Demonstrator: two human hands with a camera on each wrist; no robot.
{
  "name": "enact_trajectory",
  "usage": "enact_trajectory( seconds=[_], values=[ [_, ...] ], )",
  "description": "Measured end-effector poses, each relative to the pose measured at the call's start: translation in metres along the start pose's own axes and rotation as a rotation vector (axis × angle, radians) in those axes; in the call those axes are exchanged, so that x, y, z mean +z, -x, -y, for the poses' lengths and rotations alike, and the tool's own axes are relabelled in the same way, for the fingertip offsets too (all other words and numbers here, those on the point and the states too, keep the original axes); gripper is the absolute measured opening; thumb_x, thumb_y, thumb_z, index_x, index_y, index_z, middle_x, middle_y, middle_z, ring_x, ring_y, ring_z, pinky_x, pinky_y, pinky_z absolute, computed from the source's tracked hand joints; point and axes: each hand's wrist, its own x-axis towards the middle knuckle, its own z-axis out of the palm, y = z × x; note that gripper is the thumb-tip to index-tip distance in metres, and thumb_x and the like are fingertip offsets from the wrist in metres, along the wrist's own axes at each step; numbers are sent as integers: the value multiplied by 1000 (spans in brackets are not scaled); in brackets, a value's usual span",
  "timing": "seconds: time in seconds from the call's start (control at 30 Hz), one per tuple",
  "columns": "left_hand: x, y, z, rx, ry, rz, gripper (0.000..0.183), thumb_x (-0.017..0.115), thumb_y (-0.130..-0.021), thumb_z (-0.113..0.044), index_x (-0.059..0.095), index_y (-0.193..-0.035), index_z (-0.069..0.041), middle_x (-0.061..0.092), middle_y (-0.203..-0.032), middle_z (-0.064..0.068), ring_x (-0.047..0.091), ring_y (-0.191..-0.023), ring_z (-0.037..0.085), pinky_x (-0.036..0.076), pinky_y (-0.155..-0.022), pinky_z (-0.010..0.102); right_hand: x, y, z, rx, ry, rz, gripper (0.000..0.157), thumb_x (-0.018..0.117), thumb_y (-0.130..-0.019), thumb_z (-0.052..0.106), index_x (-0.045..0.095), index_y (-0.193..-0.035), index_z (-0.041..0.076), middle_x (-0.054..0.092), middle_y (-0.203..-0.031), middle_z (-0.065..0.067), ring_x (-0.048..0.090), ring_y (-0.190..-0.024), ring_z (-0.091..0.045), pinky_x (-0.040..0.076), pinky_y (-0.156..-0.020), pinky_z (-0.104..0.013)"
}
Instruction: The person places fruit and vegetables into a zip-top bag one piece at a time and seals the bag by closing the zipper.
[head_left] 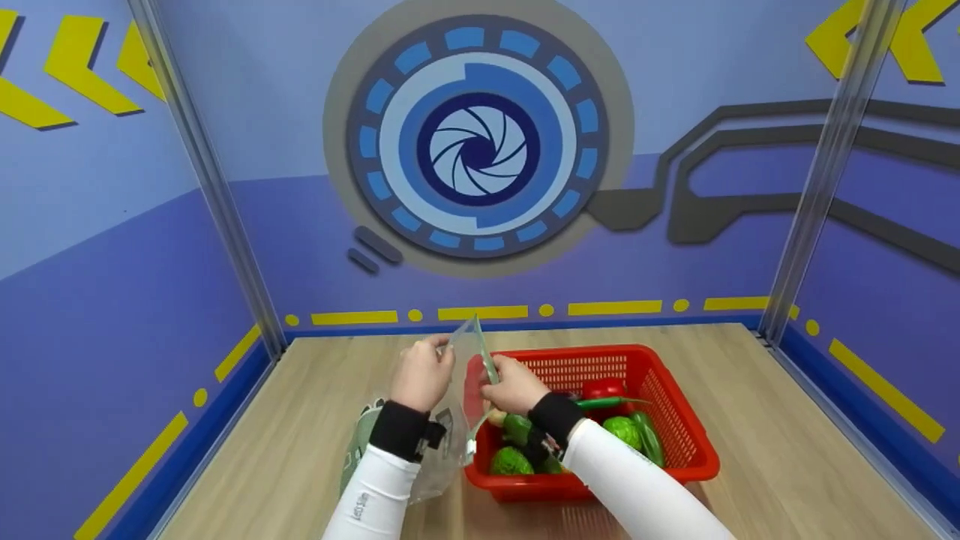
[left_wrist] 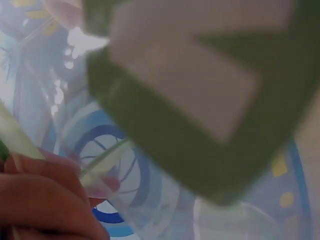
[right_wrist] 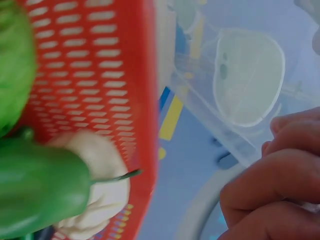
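A clear plastic zip bag (head_left: 463, 352) with a greenish edge and a white slider hangs between my hands. My left hand (head_left: 421, 375) pinches one side of its mouth, and my right hand (head_left: 517, 386) grips the opposite side, so the mouth stands partly apart. Seen close in the left wrist view, the left fingers (left_wrist: 50, 200) are curled at a pale strip of the bag. In the right wrist view, curled right fingers (right_wrist: 280, 180) show beside the bag's clear film (right_wrist: 200, 95). Behind the right hand is a red basket (head_left: 697, 450) of vegetables.
The basket holds a red pepper (head_left: 604, 388), a long green chili (head_left: 596, 403), a green cabbage (head_left: 622, 430), a green pepper (right_wrist: 40, 185) and a white garlic-like bulb (right_wrist: 102, 195). A grey-green patterned item (head_left: 360, 442) lies left on the wooden table (head_left: 780, 420). Walls enclose the back and sides.
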Motion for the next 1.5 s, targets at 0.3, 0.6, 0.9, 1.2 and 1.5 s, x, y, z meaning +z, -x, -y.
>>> enact_trajectory(
  seconds=[0.3, 0.6, 0.9, 1.2, 1.5],
  values=[
    [23, 6, 2, -19, 9, -8, 25, 63, -99, -12, 75, -116, 1, 76, -85, 14, 57, -57, 14, 42, -49, 27, -12, 7, -25, 55, 0, 5, 24, 61, -100, 18, 59, -113, -2, 56, -79, -3, 50, -59, -14, 43, -59, -27],
    [33, 7, 6, 14, 63, 0, 25, 62, -99, -7, 74, -116, 5, 76, -86, 17, 52, -54, 12, 41, -49, 25, -37, 3, -43, 119, -113, -123, 42, 49, -109, 40, 63, -109, 0, 52, -64, -3, 45, -53, -13, 39, -57, -28],
    [35, 5, 6, -5, 73, 16, 27, 61, -99, -10, 74, -119, 3, 76, -86, 15, 52, -54, 10, 39, -49, 25, -59, -3, -66, 129, 117, -242, 15, 63, -100, 18, 69, -101, 4, 67, -82, -9, 56, -69, -16, 46, -67, -31],
    [32, 5, 3, -8, 67, 23, 29, 61, -99, -10, 73, -122, 3, 78, -93, 18, 50, -51, 10, 37, -47, 25, -58, -3, -81, 107, 282, -193, 15, 73, -92, 11, 70, -105, 3, 71, -102, -12, 66, -94, -26, 54, -87, -46],
    [30, 7, 1, 7, 71, 24, 29, 61, -97, -7, 72, -122, 5, 75, -86, 18, 40, -47, 10, 31, -46, 24, -33, -8, -83, 48, 347, -52, 36, 73, -94, 20, 64, -125, 3, 70, -119, -20, 67, -112, -37, 52, -98, -52]
  ],
)
